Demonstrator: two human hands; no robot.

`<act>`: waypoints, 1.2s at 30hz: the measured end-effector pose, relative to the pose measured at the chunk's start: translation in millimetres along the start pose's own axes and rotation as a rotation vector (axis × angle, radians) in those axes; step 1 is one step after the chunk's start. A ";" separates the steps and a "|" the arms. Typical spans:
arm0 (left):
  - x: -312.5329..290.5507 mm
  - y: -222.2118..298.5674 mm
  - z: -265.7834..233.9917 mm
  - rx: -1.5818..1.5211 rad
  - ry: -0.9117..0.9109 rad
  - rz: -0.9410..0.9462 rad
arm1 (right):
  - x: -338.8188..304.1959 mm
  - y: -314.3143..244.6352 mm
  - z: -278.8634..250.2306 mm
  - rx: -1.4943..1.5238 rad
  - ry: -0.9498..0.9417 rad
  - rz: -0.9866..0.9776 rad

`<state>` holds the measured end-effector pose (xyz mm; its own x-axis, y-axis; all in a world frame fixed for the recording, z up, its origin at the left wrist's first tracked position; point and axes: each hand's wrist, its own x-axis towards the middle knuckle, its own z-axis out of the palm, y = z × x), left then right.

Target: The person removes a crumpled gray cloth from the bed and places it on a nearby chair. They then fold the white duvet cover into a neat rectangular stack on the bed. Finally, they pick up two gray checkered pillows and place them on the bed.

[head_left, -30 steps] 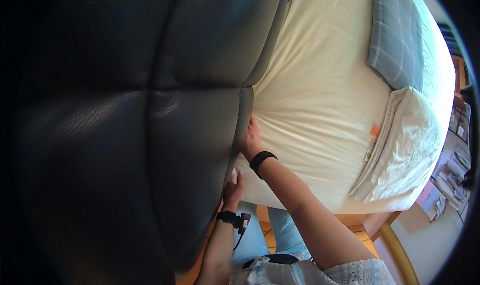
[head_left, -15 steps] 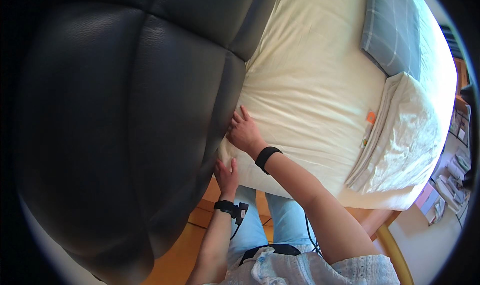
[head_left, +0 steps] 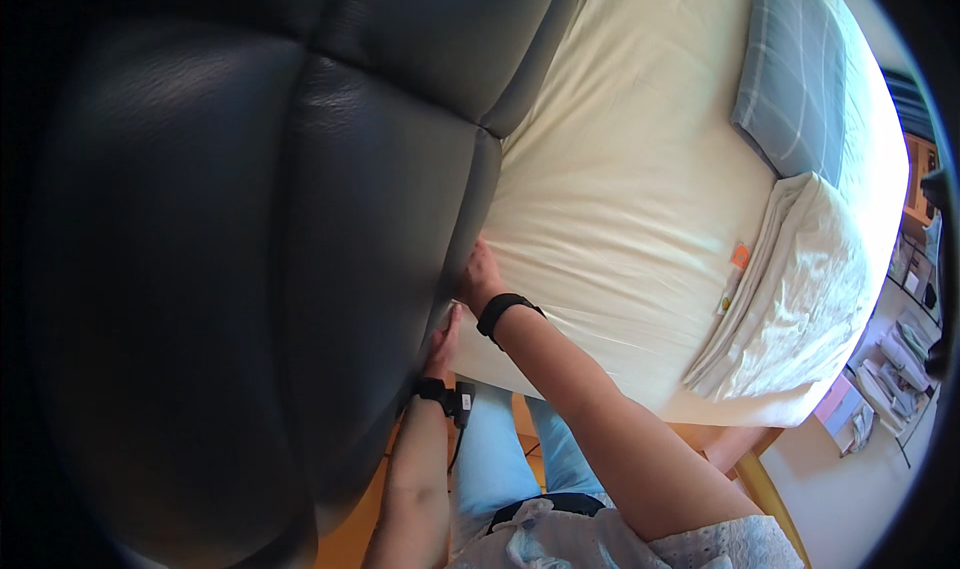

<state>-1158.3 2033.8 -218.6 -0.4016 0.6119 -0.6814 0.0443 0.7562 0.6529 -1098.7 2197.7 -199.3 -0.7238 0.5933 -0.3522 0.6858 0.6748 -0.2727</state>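
A cream fitted sheet (head_left: 590,199) covers the mattress and is creased in long folds toward the black padded headboard (head_left: 380,199). At the seam between headboard and mattress, my right hand (head_left: 480,274) reaches down against the sheet's edge, its fingers mostly hidden in the gap. Just nearer to me, my left hand (head_left: 443,346) is turned on edge at the mattress corner, thumb pointing up along the sheet. The headboard hides its other fingers. Whether either hand grips the sheet does not show. Each wrist wears a black band.
A grey checked pillow (head_left: 795,79) and a folded whitish cover (head_left: 790,279) lie on the bed's far right side. An orange tag (head_left: 739,256) is beside the cover. A shelf with folded cloths (head_left: 890,384) stands beyond the bed at right.
My right hand has moved down into the gap by the headboard, so its fingers are now hidden. My left hand has slid slightly upward and turned on edge. The view has shifted a little.
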 end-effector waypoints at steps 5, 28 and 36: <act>14.3 -9.3 -1.1 0.232 0.066 0.157 | 9.4 18.8 -10.8 0.072 -0.252 -0.050; 76.4 232.7 115.2 0.869 0.017 0.541 | 47.3 192.4 -100.9 0.184 0.164 0.425; 127.4 238.9 128.9 0.649 -0.082 0.442 | 87.3 216.6 -99.3 -0.021 -0.006 0.258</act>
<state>-1081.0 2322.3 -192.1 -0.1542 0.8835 -0.4424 0.7191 0.4074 0.5629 -1020.9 2439.2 -200.2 -0.5248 0.7442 -0.4131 0.8458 0.5106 -0.1546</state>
